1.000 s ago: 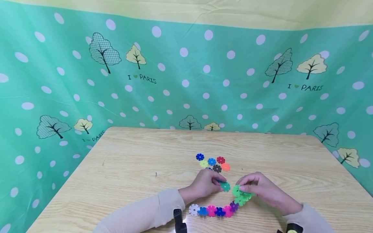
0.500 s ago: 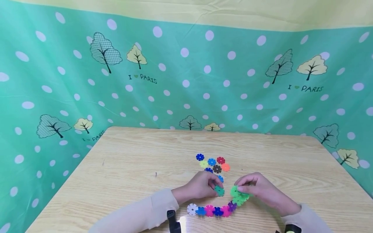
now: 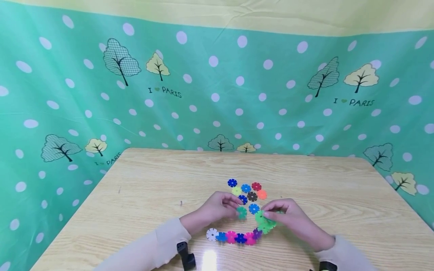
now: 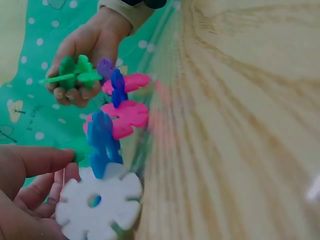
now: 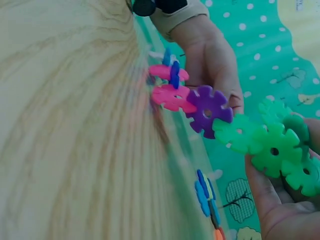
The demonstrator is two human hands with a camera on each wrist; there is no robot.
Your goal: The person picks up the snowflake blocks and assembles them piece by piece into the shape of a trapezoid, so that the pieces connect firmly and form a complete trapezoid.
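Note:
My left hand (image 3: 215, 207) pinches a teal-green snowflake disc (image 3: 242, 213) between thumb and finger. To its right, my right hand (image 3: 292, 218) grips the bright green discs (image 3: 266, 223) at one end of a chain of interlocked snowflake discs. From that cluster the chain runs leftward through a purple disc (image 5: 208, 112), a pink disc (image 3: 250, 238), a dark blue disc (image 3: 240, 238), another pink disc (image 3: 231, 237) and a blue disc (image 3: 221, 236). A white disc (image 4: 99, 204) forms its far end. The teal-green disc and the chain are apart.
Loose snowflake discs lie on the wooden table (image 3: 135, 210) beyond my hands. Among them are a red disc (image 3: 256, 186), a brown disc (image 3: 252, 196), an orange disc (image 3: 262, 194) and a blue disc (image 3: 254, 209) nearest my hands. A green dotted cloth (image 3: 190, 113) hangs behind the table.
My left hand has moved left with the teal-green disc, uncovering loose blue discs on the table. My right hand and the chain have shifted left too.

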